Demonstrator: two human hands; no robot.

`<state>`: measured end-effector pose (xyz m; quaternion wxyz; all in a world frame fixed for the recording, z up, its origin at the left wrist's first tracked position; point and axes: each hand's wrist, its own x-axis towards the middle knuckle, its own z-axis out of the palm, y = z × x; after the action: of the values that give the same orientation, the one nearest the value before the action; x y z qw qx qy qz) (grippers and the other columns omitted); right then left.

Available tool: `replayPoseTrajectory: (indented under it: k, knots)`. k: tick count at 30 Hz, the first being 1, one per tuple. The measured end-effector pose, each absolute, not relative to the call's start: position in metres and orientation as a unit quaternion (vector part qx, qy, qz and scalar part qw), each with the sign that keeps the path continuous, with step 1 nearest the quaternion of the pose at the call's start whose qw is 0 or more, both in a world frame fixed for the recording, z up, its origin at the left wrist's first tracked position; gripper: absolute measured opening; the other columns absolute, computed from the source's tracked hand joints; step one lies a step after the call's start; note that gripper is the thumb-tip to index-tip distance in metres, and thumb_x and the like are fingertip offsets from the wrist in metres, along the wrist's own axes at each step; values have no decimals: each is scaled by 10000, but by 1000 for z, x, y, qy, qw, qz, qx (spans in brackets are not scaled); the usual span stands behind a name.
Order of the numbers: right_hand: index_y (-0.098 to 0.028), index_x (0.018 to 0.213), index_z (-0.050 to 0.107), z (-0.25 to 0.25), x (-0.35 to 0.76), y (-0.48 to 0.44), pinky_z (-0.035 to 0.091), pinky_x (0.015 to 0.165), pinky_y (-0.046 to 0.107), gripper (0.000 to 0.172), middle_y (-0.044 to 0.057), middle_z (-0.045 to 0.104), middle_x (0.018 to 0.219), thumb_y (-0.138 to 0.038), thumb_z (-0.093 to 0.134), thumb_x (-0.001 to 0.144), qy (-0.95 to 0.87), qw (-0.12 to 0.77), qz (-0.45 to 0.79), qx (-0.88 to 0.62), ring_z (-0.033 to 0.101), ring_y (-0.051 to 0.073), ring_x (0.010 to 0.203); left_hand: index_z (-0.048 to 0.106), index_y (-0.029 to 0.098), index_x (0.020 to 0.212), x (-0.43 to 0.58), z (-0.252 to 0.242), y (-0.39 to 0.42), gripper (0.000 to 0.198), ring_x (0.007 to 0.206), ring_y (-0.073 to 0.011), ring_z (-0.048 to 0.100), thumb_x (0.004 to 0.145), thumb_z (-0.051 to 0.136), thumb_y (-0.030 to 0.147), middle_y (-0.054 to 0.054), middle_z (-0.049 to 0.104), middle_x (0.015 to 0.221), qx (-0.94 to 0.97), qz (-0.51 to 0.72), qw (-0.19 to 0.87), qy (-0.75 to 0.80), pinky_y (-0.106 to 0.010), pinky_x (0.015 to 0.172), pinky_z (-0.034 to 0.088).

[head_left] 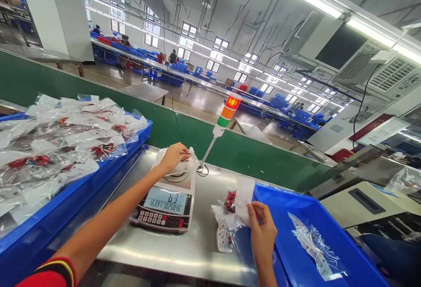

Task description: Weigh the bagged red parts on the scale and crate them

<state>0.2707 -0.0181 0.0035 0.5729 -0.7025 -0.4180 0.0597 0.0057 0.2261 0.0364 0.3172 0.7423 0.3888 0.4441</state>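
Note:
My left hand point(173, 157) reaches over the counting scale point(164, 208), its fingers closed on a clear plastic bag point(192, 157) at the weighing pan. The bag's contents are mostly hidden by the hand. The scale's display reads 63 on its top line. My right hand point(263, 230) pinches the white upper part of a plastic packet point(245, 195) between thumb and fingers, above the steel table. Small red parts point(230, 200) show at that packet's left side. Another clear packet with white print point(224, 234) hangs or lies just below; which, I cannot tell.
A blue tray point(149, 130) heaped with packets of red parts fills the left. At right, another blue tray point(283, 252) holds a packet of thin white pieces point(315, 247). A signal light point(226, 116) rises behind the scale, before a green partition point(263, 160). People sit far behind.

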Motion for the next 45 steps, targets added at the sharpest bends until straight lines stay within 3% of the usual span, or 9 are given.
replayPoseTrajectory:
  k: [5,10,15,20,24,27,31,38,45]
  knots:
    - [-216,1011,664,46,214,87,566,810,373,379,107,728,1046,-547,481,994,-611,529,-13,-589,678,273,956,755,152,992,-55,60,199,335,988,-275,700,828,664,430,-104,765,1023,617,581,316,427,-370,909,535]
    - [-251,980,693,32,164,141,527,958,469,342,95,717,1170,-298,356,1011,-800,383,-12,-461,603,303,1181,770,176,946,-147,95,162,265,987,-286,698,799,744,395,-70,771,988,538,653,176,503,-366,936,527]
    - [-257,1111,695,9,168,116,488,1044,528,336,88,679,1277,-325,378,1027,-800,395,22,-451,578,301,1237,733,163,1069,-220,112,166,217,1085,-287,673,894,632,243,-111,742,1132,543,476,-41,690,-377,998,507]
    - [-266,1103,704,19,206,71,472,1050,525,337,84,688,1264,-431,417,1038,-766,406,23,-498,583,306,1233,695,27,915,-238,98,185,211,1159,-471,611,777,541,72,-311,693,1009,557,364,-26,746,-612,1009,460]
    - [-263,1091,711,21,254,34,467,1047,495,318,75,692,1262,-423,447,1012,-712,411,1,-570,590,295,1226,589,-116,1179,-202,83,181,429,1429,-491,352,850,401,84,-419,485,1371,630,337,-49,698,-650,1169,269]
    - [-221,1084,705,7,290,6,464,1037,506,366,114,707,1195,-435,424,990,-635,404,-24,-658,611,317,1174,561,-39,1285,-150,71,173,486,1432,-388,381,941,334,219,-310,487,1437,734,353,-48,578,-524,1222,281]
    - [-182,1204,663,-37,313,-24,468,1027,515,428,152,683,1232,-457,449,955,-569,320,-8,-757,597,356,1182,627,135,1214,-69,50,165,421,1317,-308,508,998,340,353,-161,588,1364,838,353,35,415,-479,1177,388]
    - [-204,1423,545,-121,277,-37,503,959,517,567,162,543,1475,-394,606,892,-519,161,28,-839,515,398,1304,634,138,1122,2,23,193,269,1233,-310,564,907,473,125,-158,640,1257,868,254,75,420,-477,1085,466]
    - [-156,1248,640,-121,280,-38,505,942,484,484,152,702,1193,-367,469,847,-486,310,35,-817,636,357,1109,671,126,964,11,23,199,210,1142,-376,610,805,564,41,-192,687,1104,852,234,48,466,-484,996,498]
